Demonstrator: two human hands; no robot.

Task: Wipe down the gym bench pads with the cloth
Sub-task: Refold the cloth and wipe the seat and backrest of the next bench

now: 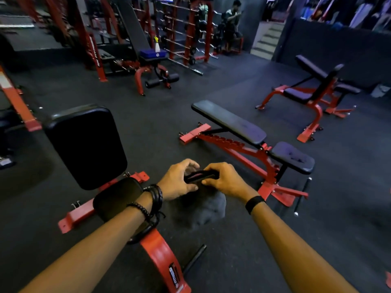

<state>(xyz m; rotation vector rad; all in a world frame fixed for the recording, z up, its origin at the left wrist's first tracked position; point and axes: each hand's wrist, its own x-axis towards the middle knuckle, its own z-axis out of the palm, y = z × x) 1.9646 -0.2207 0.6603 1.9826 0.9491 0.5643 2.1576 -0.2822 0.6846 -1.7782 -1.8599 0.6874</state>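
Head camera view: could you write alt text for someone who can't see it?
Both hands, left hand and right hand, grip a gray cloth hanging between them, above a dark gym floor. An upright black bench pad stands to the left, a flat bench on a red frame to the right.

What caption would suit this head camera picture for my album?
Both hands, left hand and right hand, hold a dark cloth above the gym floor, between two red-framed benches.
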